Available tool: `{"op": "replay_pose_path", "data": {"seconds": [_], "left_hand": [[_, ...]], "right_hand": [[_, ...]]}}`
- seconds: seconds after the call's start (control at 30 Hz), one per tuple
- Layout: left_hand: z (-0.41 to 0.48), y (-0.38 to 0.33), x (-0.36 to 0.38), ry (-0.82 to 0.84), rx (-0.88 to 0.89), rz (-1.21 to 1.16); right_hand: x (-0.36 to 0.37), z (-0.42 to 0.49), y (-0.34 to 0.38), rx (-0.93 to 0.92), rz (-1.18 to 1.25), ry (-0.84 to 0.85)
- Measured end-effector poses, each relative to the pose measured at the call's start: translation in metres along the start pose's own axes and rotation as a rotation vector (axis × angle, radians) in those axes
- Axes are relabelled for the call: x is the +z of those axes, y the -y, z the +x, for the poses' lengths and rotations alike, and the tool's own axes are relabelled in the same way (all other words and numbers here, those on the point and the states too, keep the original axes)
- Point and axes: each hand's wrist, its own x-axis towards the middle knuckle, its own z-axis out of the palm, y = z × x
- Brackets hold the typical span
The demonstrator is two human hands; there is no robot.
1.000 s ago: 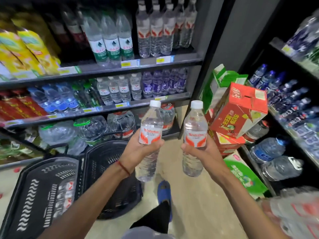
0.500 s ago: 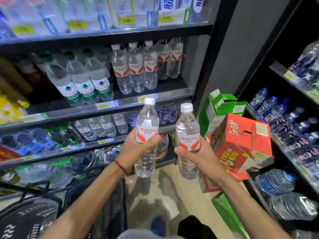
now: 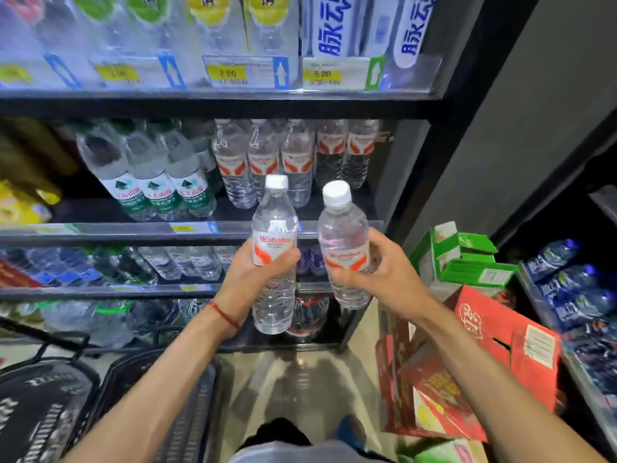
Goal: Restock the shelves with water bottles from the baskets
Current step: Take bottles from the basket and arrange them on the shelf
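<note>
Facing black shelving (image 3: 200, 108): shelved Wahaha bottles (image 3: 263, 162) beside green-labelled bottles (image 3: 157, 192). Low left, black baskets (image 3: 43, 412); right, stacked red cartons (image 3: 500, 345). Upright before the shelf edge: left bottle (image 3: 274, 235) wrapped by left hand (image 3: 247, 279), right bottle (image 3: 344, 235) by right hand (image 3: 384, 272).

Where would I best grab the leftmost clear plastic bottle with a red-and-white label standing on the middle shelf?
Take the red-and-white-labelled clear plastic bottle around its label band, from the front. It stands upright, neighbouring bottles crowd both sides, and the upper shelf sits low over its cap.
</note>
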Motion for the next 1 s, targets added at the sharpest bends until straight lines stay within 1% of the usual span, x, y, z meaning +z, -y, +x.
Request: {"op": "replay_pose_path", "data": {"seconds": [0.1,0.2,0.3,0.47,0.57,0.77,0.93,1.0], "left_hand": [[0.014,-0.005,-0.005,-0.013,0.019,0.013],[0.026,-0.013,-0.013,-0.012,0.025,0.023],[0.036,-0.018,-0.022,0.011,0.039,0.059],[0.049,-0.021,-0.040,0.053,0.044,0.086],[0.057,-0.023,-0.049,0.070,0.056,0.102],[0.076,-0.020,-0.061,0.049,0.073,0.109],[0.086,-0.016,-0.065,0.062,0.078,0.114],[0.087,-0.016,-0.065,0.071,0.071,0.115]], "right_hand": [[-0.006,0.023,0.011,-0.130,-0.100,-0.064],[-0.008,0.048,0.013,-0.166,-0.156,-0.159],[-0.005,0.070,0.009,-0.157,-0.150,-0.263],[0.004,0.101,-0.004,-0.219,-0.084,-0.393],[0.010,0.123,-0.015,-0.200,-0.062,-0.446],[0.015,0.159,-0.032,-0.104,-0.016,-0.474],[0.018,0.181,-0.038,-0.022,0.068,-0.454],[0.019,0.190,-0.040,-0.007,0.062,-0.445]]}}
